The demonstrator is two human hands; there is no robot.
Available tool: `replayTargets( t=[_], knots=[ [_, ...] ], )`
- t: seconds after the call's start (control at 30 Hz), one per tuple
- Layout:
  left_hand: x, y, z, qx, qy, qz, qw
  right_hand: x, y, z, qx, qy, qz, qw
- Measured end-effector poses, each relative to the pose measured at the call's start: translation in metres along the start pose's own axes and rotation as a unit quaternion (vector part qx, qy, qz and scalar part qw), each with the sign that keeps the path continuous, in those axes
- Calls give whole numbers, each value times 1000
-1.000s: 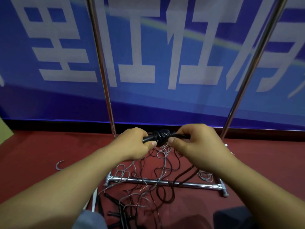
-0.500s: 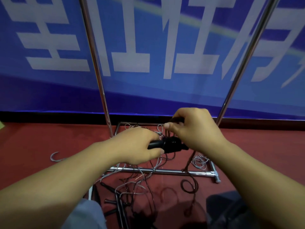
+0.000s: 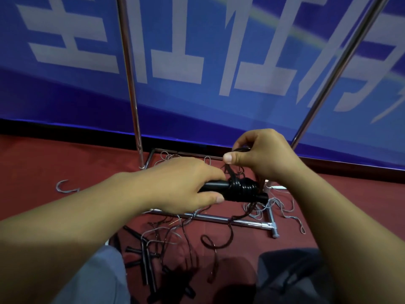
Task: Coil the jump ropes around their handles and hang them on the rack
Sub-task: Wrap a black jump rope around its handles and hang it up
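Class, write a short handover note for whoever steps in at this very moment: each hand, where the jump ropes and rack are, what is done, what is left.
Left hand grips the black handles, held level.
Right hand pinches the black rope above them, mid-wrap.
Done: several turns of coil sit round the handles.
Left: wind on the slack trailing to the floor, then hang the bundle on the rack.
More tangled ropes and handles lie on the red floor by the rack's base; none coiled yet.
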State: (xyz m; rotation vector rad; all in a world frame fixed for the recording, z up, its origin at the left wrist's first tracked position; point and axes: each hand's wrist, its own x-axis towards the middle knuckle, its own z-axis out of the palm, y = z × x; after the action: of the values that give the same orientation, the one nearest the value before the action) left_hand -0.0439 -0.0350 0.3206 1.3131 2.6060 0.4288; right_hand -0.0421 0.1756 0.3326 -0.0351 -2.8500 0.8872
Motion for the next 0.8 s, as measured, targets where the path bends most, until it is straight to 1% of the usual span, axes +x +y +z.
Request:
replayTargets(
  t=[0.1,0.2,0.3,0.37,0.43,0.5,0.53,0.57,0.6,0.63,0.67,0.7,0.77,0.8],
  knots=[
    [-3,5,-2,-38,5,18,999,4,3,0,43,1,9,999],
    [-8,7,-6,-98,19,51,994,8,5,2,89,-24,4,996],
    [-12,6,-10,-170,33,67,983,11,6,1,136,-83,-16,987],
    [-14,5,-11,-214,42,65,974,12,6,2,114,-123,-43,985],
    [-15,4,-11,-265,61,68,960,15,7,3,119,-141,-51,981],
    [-16,4,-13,-307,96,65,945,14,6,5,138,-135,-66,979],
    [-15,3,-14,-321,115,61,938,16,7,7,160,-130,-53,977],
    [-14,2,-15,-332,134,54,932,16,4,7,207,-139,-17,968],
    [-14,2,-16,-340,154,50,926,16,3,6,232,-161,-9,959],
    [-13,1,-17,-353,171,46,919,16,2,6,240,-156,-20,958],
    [-13,1,-19,-366,189,42,910,16,4,10,217,-110,-43,969],
    [-12,1,-21,-384,205,38,899,15,4,11,188,-84,-67,976],
    [-11,1,-23,-408,229,28,883,11,3,10,207,-101,-43,972],
    [-11,1,-24,-406,241,21,881,9,2,11,207,-108,-36,972]
  ],
)
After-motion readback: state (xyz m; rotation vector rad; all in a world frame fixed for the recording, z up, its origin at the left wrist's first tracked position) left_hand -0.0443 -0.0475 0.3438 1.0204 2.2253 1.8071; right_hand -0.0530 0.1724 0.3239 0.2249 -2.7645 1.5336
